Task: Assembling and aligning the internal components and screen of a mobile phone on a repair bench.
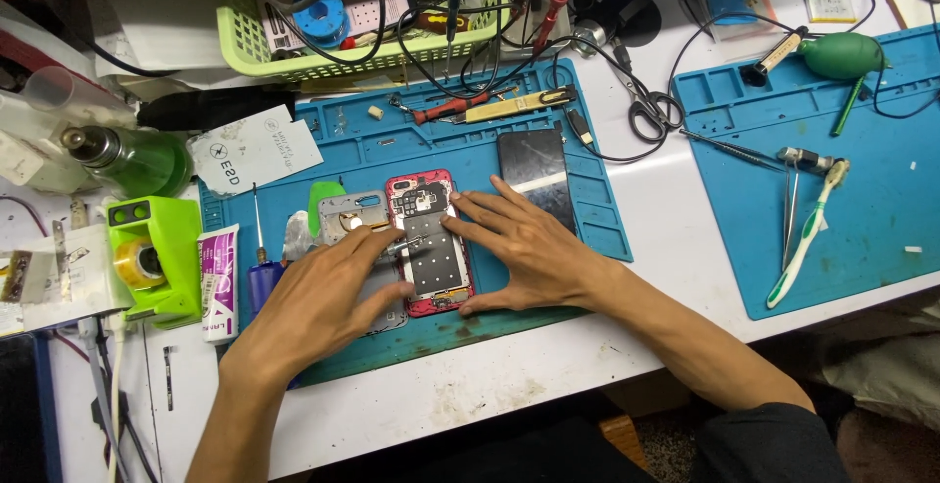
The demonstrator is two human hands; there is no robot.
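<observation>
An opened red phone (pixel 429 248) lies face down on a blue work mat (pixel 431 140), its inner boards showing. My left hand (pixel 323 297) rests to its left and pinches thin metal tweezers (pixel 403 244) whose tips touch the phone's middle. My right hand (pixel 519 248) lies flat against the phone's right edge, fingers spread, thumb at its lower corner. A grey back cover (pixel 354 214) lies left of the phone, partly under my left hand. A black screen panel (pixel 534 165) lies just behind my right hand.
A green tape dispenser (pixel 152 258), a tube (pixel 219 282) and a blue-handled screwdriver (pixel 260 268) sit at the left. A green basket (pixel 343 52) with cables stands behind. Scissors (pixel 646 111), a second blue mat (pixel 842 180), tweezers and a toothbrush (pixel 808 238) lie to the right.
</observation>
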